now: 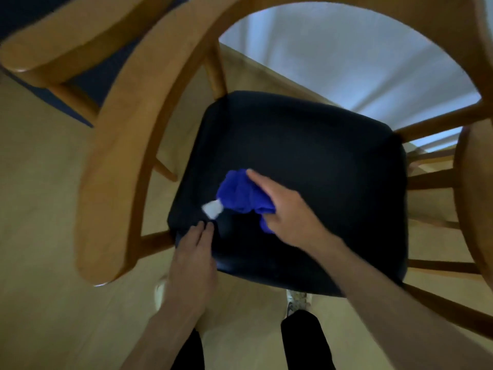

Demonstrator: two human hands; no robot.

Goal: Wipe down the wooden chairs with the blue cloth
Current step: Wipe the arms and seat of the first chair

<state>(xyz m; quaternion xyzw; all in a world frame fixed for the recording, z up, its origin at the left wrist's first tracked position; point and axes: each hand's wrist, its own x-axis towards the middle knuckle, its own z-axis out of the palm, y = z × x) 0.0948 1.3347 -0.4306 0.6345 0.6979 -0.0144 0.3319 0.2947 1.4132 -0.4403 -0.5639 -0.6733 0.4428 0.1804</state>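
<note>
Second chair (53, 46): stood at the far left, wooden arm and dark seat, untouched
Armrest (114, 166): curved wood beside the seat, unwiped as far as could be judged
Left hand (193, 259): lay flat on the front-left corner of the seat (320, 145), fingers straight, grasping nothing, steadying the chair (266, 12)
White tag (212, 209): stuck out from the cloth's left edge
Blue cloth (241, 194): bunched on the seat's near-left part, under the right hand
Right hand (285, 212): pressed down on the cloth, thumb hooked round the bunch, grasping it
Doing it well: flatten the bunch for wider contact, make overlapping passes, then move on to the wooden arms and rails
</note>
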